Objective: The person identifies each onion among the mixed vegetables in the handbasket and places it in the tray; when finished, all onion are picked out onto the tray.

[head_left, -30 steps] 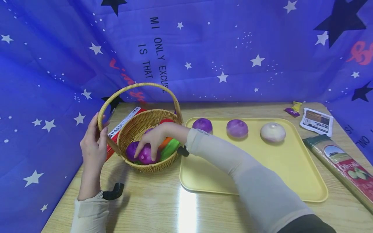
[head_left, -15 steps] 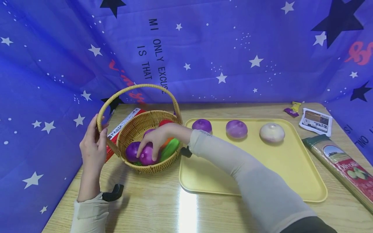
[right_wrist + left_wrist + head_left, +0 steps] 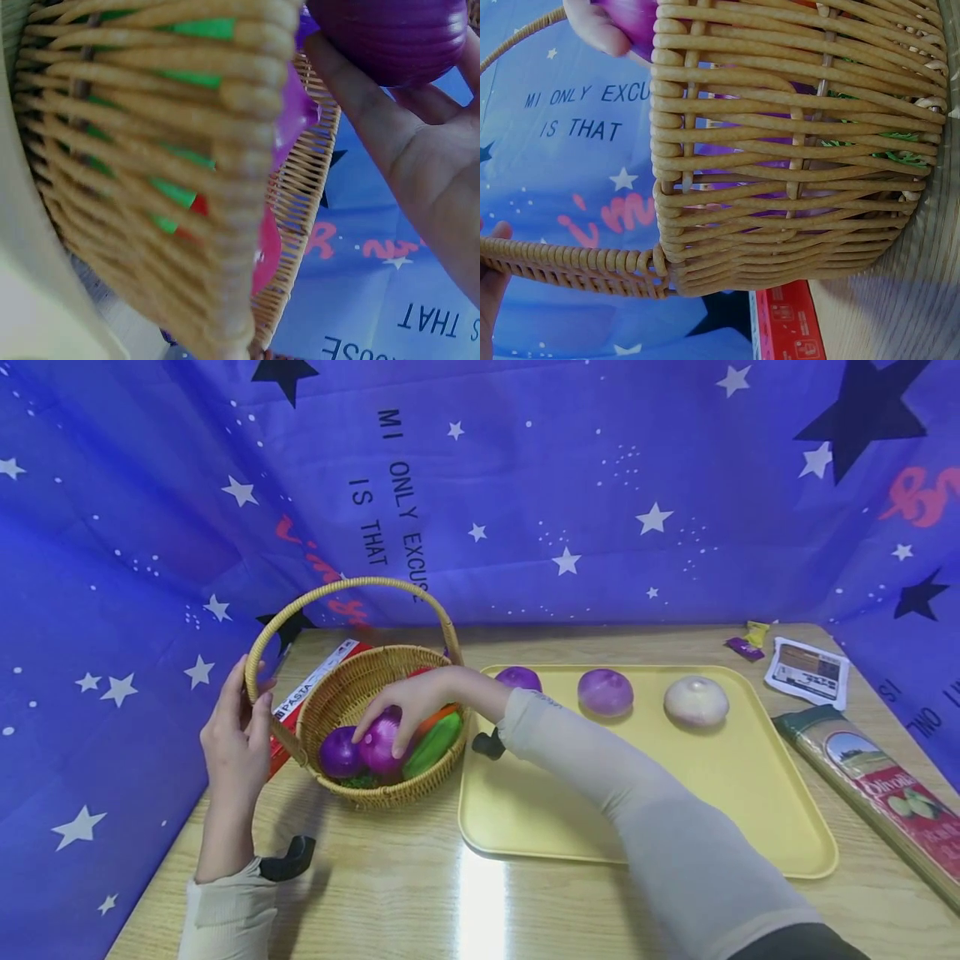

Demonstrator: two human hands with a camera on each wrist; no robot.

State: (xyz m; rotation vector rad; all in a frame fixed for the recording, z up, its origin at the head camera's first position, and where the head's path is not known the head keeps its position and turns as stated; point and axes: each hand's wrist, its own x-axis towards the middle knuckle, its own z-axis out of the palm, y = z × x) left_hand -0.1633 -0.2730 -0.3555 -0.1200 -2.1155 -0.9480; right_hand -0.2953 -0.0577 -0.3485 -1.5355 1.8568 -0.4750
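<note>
A wicker basket (image 3: pixel 352 681) (image 3: pixel 780 172) (image 3: pixel 150 150) with a tall handle stands on the table's left part. My right hand (image 3: pixel 401 706) (image 3: pixel 405 150) grips a purple onion (image 3: pixel 380 745) (image 3: pixel 390 34) and holds it just above the basket's contents. Another purple onion (image 3: pixel 339 752), a green vegetable (image 3: pixel 431 745) and an orange one stay inside. My left hand (image 3: pixel 236 739) holds the handle's left base (image 3: pixel 570 262). On the yellow tray (image 3: pixel 675 793) lie two purple onions (image 3: pixel 517 677) (image 3: pixel 605 692) and a white onion (image 3: pixel 696 701).
A red pasta box (image 3: pixel 311 689) lies behind the basket on the left. A long pasta packet (image 3: pixel 873 785), a white packet (image 3: pixel 807 672) and small wrappers (image 3: pixel 750 642) lie at the table's right. Blue star cloth (image 3: pixel 525 485) walls in the table on three sides.
My right hand has lifted the purple onion a little up out of the basket's pile. The left hand has stayed on the handle.
</note>
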